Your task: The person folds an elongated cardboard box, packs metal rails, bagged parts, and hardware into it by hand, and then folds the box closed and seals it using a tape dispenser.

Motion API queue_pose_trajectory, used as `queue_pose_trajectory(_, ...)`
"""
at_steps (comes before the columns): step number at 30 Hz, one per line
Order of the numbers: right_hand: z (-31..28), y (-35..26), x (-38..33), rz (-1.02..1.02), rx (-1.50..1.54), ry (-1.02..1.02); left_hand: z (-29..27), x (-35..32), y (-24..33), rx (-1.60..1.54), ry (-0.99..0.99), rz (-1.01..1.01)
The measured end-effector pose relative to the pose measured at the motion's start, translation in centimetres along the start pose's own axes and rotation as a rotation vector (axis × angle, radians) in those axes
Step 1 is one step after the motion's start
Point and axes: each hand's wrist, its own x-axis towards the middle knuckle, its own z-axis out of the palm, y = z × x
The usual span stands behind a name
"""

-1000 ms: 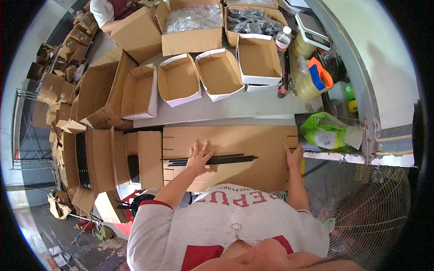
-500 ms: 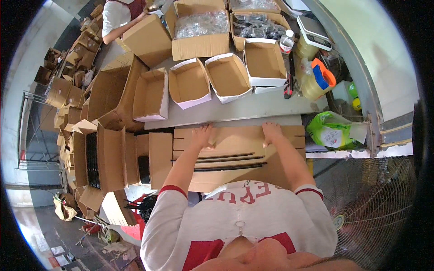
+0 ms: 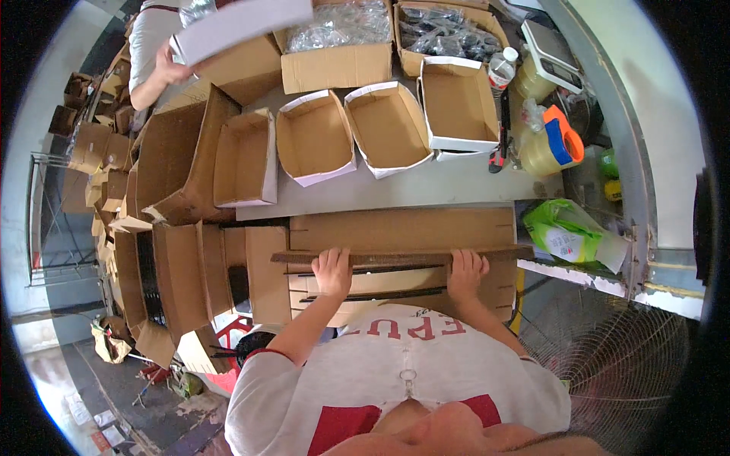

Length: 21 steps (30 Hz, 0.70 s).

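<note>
Both hands grip one flat cardboard blank [image 3: 403,257]: left hand [image 3: 332,271] closed over its near edge at abt 7 o'clock of frame centre, right hand [image 3: 466,273] closed over same edge at abt 5 o'clock, fingers curled on top. Blank is tipped up on edge, lying L–R over a stack of flat blanks [image 3: 403,229] at the table's [image 3: 426,190] near side; hands set wide apart, prob. to keep the long sheet level and stop it sagging. L to R beyond: pile of folded brown cartons [image 3: 179,266] at 8–9 o'clock, stood on end, close by for reach. Co-worker's hand [image 3: 173,70] at 10 o'clock on a white sheet [image 3: 239,26], separate from wearer. On table, 4 open white-sided trays [image 3: 315,137] in a row at 11–1 o'clock, mouths up, all seen bare inside. Behind them 2 big cartons of clear bags [image 3: 342,26]. At 2 o'clock: 1 water bottle [image 3: 502,70], 1 tape dispenser [image 3: 559,140], 1 scale [image 3: 553,57]. 1 green bag [image 3: 566,235] at 3 o'clock; 1 fan grille [image 3: 608,357] at 4 o'clock.
</note>
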Motion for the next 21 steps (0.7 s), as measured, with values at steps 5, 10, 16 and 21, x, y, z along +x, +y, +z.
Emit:
queue_pose_trajectory(5,0.1,1.1,1.3,0.013,0.059,-0.033,-0.3,1.2,-0.7,0.000,0.048,0.039)
queue_pose_trajectory(10,2.1,3.2,7.7,-0.154,0.100,-0.064,0.6,5.7,-1.9,-0.051,0.110,0.116)
queue_pose_trajectory(16,2.2,3.2,12.9,-0.134,0.148,-0.117,1.9,3.0,-0.3,-0.082,0.085,0.058)
queue_pose_trajectory(21,1.8,1.9,11.4,-0.043,0.104,-0.027,1.9,-4.9,-1.8,0.012,-0.496,0.133)
